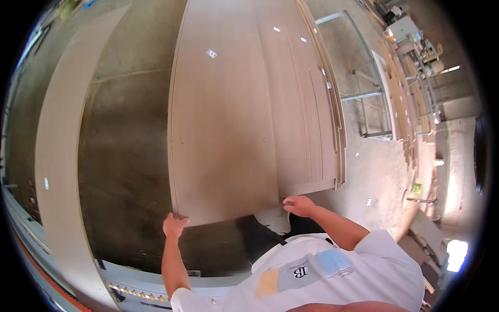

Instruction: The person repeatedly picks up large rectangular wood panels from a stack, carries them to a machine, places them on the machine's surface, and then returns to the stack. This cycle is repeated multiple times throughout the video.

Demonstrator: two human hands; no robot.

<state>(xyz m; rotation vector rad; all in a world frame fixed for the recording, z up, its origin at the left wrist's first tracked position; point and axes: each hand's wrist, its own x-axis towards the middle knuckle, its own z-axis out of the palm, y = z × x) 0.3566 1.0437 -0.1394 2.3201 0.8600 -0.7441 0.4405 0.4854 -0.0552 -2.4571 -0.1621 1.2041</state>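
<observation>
A long brownish wood panel (223,119) lies on top of a stack in front of me, its near end overhanging towards my body. My left hand (175,225) is closed on the panel's near left corner, thumb over the edge. Beside the near right corner, my right hand (299,206) has its fingers curled together. Whether those fingers touch the panel I cannot tell. Under and to the right of the top panel lie several more wood panels (304,130), with uneven right edges. Small white labels (211,53) are stuck on the panels.
A separate long board (62,130) stretches along the left. To the right stands a grey metal frame (362,95), with stacked wood strips (397,99) beyond it. A blue-grey machine edge (140,283) runs along the lower left. Concrete floor (127,140) shows between the boards.
</observation>
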